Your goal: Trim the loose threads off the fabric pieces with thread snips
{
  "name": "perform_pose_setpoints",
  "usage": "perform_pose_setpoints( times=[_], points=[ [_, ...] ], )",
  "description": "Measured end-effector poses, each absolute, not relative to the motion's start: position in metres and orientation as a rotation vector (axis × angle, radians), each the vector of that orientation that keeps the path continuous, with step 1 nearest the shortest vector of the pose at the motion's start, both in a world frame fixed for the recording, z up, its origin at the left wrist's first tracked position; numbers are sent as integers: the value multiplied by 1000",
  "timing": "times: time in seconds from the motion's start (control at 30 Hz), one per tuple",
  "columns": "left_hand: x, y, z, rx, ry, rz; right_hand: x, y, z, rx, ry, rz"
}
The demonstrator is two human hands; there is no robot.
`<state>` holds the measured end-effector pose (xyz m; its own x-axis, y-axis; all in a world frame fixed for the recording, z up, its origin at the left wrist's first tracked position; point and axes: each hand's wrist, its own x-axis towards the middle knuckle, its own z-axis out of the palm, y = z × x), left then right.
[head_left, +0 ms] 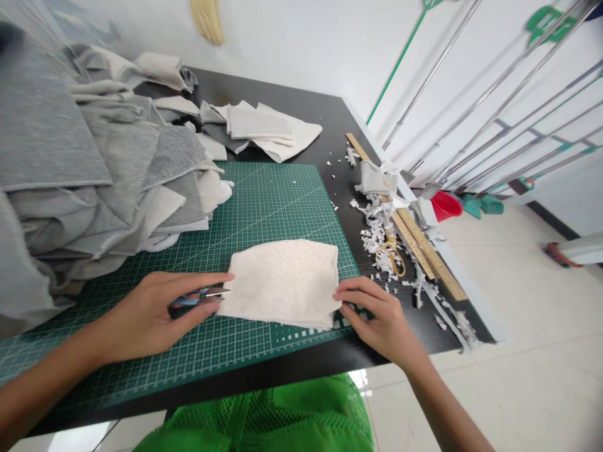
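A cream piece of fabric [282,285], seemingly folded, lies flat on the green cutting mat [277,198]. My left hand [162,311] is at its left edge, with small thread snips [200,296] held in the palm. The blades of the snips point right, against the cloth edge, between thumb and forefinger. On the opposite side, my right hand [374,311] pinches the fabric's right edge between thumb and fingers.
Grey and cream fabric pieces [117,144] are heaped on the left. More folded cloth [264,129] lies behind the mat. Along the table's right side are wooden rulers [419,242], yellow-handled scissors [391,254] and white scraps [374,220]. A green mesh bag [282,417] hangs below the front edge.
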<state>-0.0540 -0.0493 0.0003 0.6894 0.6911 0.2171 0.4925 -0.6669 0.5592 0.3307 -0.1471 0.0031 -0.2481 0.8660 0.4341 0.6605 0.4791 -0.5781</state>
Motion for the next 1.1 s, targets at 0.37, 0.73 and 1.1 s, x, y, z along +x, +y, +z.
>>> perform_pose_setpoints(
  times=[0.37, 0.73, 1.1],
  points=[
    [75, -83, 21, 2715, 889, 258, 316, -131, -3, -1321, -1738, 795],
    [88, -76, 6, 2677, 1055, 253, 346, -149, -3, -966, -2320, 372],
    [71, -61, -6, 2658, 1284, 417, 349, -122, 3, -519, -2576, 52]
  ],
)
